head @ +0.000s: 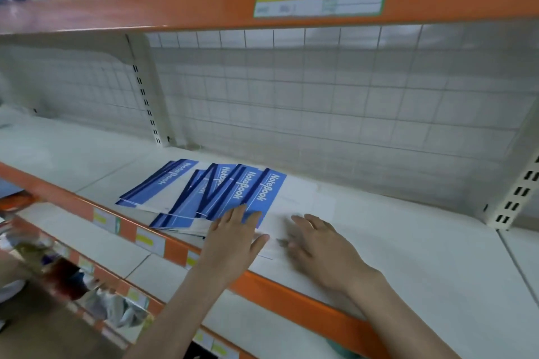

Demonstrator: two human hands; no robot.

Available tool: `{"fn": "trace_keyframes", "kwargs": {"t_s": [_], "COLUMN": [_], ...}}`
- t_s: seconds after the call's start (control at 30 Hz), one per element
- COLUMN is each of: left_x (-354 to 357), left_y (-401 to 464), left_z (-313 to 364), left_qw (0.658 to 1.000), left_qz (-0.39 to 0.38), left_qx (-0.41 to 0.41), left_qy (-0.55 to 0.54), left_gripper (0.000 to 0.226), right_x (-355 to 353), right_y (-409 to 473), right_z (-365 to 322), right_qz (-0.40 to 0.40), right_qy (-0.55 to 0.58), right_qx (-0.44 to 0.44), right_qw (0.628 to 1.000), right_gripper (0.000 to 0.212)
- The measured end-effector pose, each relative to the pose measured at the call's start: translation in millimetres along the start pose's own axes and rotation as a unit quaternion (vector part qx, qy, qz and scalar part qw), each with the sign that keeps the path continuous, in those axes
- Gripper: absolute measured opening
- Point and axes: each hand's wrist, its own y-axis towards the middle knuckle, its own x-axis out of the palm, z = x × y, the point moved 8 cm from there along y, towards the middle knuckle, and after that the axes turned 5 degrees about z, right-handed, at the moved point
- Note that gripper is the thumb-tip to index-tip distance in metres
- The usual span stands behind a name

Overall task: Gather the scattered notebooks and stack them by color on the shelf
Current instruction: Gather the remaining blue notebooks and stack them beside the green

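Gathering seems under way: the left hand lies flat, fingers straight, on the near edge of the fanned blue notebooks on the shelf, the right hand spread beside them, gripping nothing; next, sweeping them square.

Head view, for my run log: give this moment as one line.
left hand: flat on blue notebooks | right hand: fingers spread on the white shelf | notebooks: fanned, unstacked
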Motion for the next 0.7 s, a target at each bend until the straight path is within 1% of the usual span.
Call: {"fn": "trace_keyframes", "kwargs": {"t_s": [0.17,0.3,0.4,0.5,0.53,0.6,0.63,0.7], "left_x": [4.2,2.4,5.8,15.4,18.2,20.8,20.2,15.8], "left_y": [17.3,34.0,47.6,57.7,59.3,61.0,62.0,64.2], "left_z": [-17.6,-19.0,-15.8,-8.8,-6.3,-2.2,-1.5,-2.9], "left_qw": [1.000,0.998,0.998,0.990,0.985,0.976,0.973,0.960], "left_qz": [-0.018,-0.015,-0.028,-0.062,-0.070,-0.067,-0.054,-0.011], "left_qx": [-0.018,-0.041,-0.063,-0.087,-0.097,-0.113,-0.118,-0.125], "left_qy": [0.015,0.035,-0.002,-0.094,-0.126,-0.171,-0.191,-0.250], "left_gripper": [0.060,0.079,0.092,0.098,0.097,0.091,0.082,0.056], "right_x": [9.6,10.6,12.4,16.0,17.0,18.9,20.6,24.8], "right_y": [25.3,39.1,46.9,51.1,51.6,52.2,52.1,52.0], "right_z": [-0.8,0.1,3.0,6.9,6.9,2.4,-1.0,-5.1], "right_qz": [-0.006,0.018,0.030,0.043,0.046,0.042,0.033,0.012], "right_qy": [-0.010,-0.009,-0.007,0.000,-0.001,0.002,0.007,0.006], "right_qx": [0.016,0.020,0.016,0.010,0.002,-0.023,-0.039,-0.055], "right_qw": [1.000,1.000,0.999,0.999,0.999,0.999,0.999,0.998], "right_gripper": [0.056,0.052,0.046,0.042,0.045,0.058,0.067,0.085]}}
